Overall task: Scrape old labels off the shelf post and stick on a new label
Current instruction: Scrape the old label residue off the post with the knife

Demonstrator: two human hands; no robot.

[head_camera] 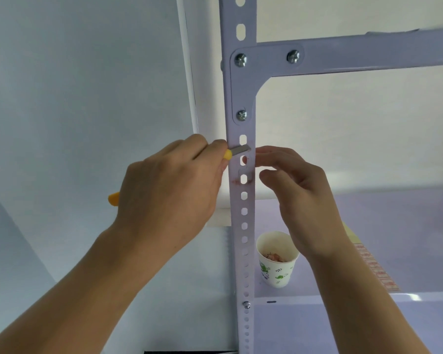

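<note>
A pale perforated shelf post [242,215] runs upright through the middle of the view. My left hand [169,185] grips a yellow utility knife [228,154], and its grey blade [239,149] lies flat against the post's face. Reddish label residue [237,181] clings to the post just below the blade. My right hand [299,192] curls around the post's right edge, with fingertips behind the slots and thumb close to the post. I cannot tell whether it pinches a scrap of label.
A paper cup [276,261] with green prints and label scraps inside stands on the shelf board [407,226], right of the post. A sheet of red labels [376,269] lies beside my right wrist. A bolted crossbeam [368,54] spans above. A white wall is on the left.
</note>
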